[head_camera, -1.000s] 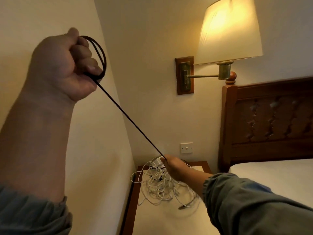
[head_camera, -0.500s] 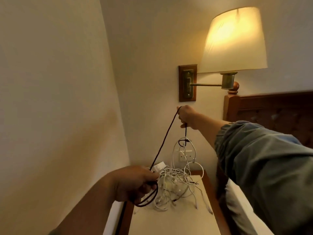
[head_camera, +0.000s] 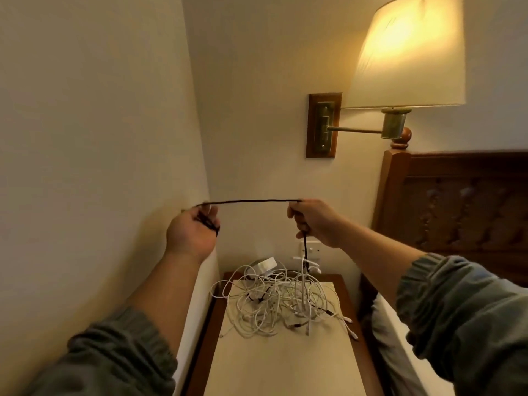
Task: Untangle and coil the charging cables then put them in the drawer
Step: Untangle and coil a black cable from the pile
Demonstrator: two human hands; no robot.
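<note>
Hands are holding a black cable [head_camera: 251, 200] taut above tangled white cables [head_camera: 274, 304]: left hand [head_camera: 191, 232] clutching its coils, right hand [head_camera: 314, 221] pinching it.

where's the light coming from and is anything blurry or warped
In the head view the lit lamp shade at upper right is the only visible light source, glaring near-white at its core and tinting the walls warm yellow; the wide lens leans the wall corner and swells the sleeves at the bottom edge; the black cable reads crisp, the white cable tangle softer.
</note>
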